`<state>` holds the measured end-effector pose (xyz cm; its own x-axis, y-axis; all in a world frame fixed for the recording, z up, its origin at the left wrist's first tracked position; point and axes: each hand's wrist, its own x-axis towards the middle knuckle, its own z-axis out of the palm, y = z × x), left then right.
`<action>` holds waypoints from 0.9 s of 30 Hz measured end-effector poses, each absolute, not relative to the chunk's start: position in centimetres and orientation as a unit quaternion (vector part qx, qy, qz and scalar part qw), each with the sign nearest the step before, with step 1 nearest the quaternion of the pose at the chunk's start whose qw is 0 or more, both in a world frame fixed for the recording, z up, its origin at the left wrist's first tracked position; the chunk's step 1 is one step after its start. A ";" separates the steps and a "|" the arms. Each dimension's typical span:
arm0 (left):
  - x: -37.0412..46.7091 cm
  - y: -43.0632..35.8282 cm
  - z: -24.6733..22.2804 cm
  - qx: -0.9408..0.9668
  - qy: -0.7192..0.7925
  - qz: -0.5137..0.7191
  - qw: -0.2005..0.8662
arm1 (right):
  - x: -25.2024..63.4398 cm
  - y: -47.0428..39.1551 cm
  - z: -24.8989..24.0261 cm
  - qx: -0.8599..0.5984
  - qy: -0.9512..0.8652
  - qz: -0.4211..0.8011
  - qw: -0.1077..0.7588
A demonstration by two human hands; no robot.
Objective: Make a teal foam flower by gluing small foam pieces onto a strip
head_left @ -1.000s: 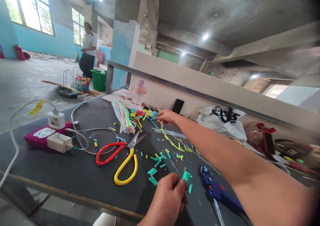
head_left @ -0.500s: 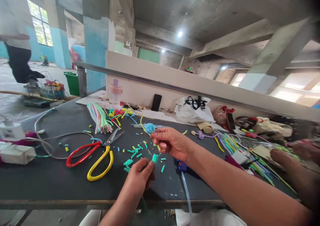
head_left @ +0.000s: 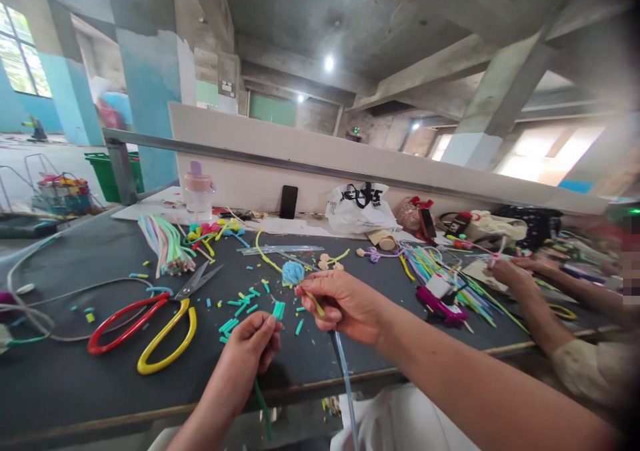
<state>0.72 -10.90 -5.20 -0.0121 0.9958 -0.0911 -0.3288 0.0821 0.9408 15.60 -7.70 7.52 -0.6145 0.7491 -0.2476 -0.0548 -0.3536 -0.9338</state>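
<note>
My left hand (head_left: 255, 344) is closed, its thumb and fingers pinching a small teal bundle (head_left: 279, 310) of short pieces. A dark green strand (head_left: 263, 408) hangs below that hand. Just to the right and higher, my right hand (head_left: 345, 304) grips a fluffy blue flower (head_left: 293, 273) by its yellow stem (head_left: 315, 304). The two held things are close but apart. Several cut teal pieces (head_left: 229, 326) lie on the dark table (head_left: 65, 384) beside my left hand. Scissors (head_left: 170, 311) with red and yellow handles rest open to the left. Under my right hand a clear stick (head_left: 346, 391) extends past the table edge.
Pastel fuzzy stems (head_left: 163, 248), a bottle (head_left: 199, 194), a phone (head_left: 289, 202) and a white bag (head_left: 361, 208) stand or lie toward the back. Colourful stems (head_left: 450, 281) and a magenta glue gun (head_left: 443, 308) lie at right, near a co-worker's hands (head_left: 510, 274). A cable (head_left: 95, 338) loops at left.
The view has swung to the right, so the scene shifts left and the co-worker's hands show clearly. Both my hands keep hold of their pieces; the blue flower has turned slightly.
</note>
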 end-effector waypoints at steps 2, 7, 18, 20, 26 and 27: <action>0.7 -10.9 -5.1 0.389 0.429 0.558 0.594 | 15.8 -7.9 7.4 -0.344 -0.491 0.756 0.264; 0.6 -11.1 -4.8 0.404 0.430 0.551 0.590 | 16.1 -8.3 7.2 -0.315 -0.459 0.797 0.235; 0.6 -11.1 -4.7 0.402 0.443 0.549 0.584 | 16.1 -8.5 6.2 -0.255 -0.372 0.869 0.202; 0.6 -11.1 -4.8 0.402 0.441 0.548 0.586 | 16.0 -8.6 5.8 -0.240 -0.365 0.875 0.211; 0.5 -11.1 -5.0 0.393 0.435 0.546 0.598 | 15.8 -8.9 5.3 -0.229 -0.358 0.872 0.242; 0.5 -11.1 -4.9 0.391 0.438 0.546 0.597 | 15.7 -9.0 5.3 -0.238 -0.359 0.868 0.248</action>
<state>0.53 -11.14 -4.94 0.0193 0.9951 -0.0967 -0.3097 0.0979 0.9458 15.71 -8.97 5.31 -0.7641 0.6007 -0.2352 -0.2591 -0.6197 -0.7409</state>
